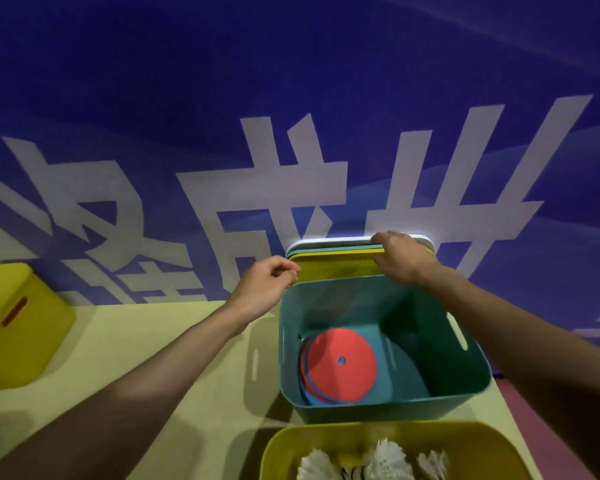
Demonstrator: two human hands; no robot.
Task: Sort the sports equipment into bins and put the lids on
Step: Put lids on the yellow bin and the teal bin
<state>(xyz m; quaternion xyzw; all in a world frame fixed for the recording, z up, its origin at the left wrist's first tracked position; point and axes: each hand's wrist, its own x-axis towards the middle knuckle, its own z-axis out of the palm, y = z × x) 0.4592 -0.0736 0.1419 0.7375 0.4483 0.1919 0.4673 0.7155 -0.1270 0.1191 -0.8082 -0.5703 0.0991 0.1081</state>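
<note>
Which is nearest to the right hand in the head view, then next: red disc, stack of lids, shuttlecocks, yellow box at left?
1. stack of lids, held by the right hand, behind the teal bin.
2. red disc, inside the teal bin.
3. shuttlecocks, in the near yellow bin.
4. yellow box, far left.

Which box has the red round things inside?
The teal box in the middle holds the red discs. The near yellow box holds white shuttlecocks; the left yellow box hides its inside.
</note>
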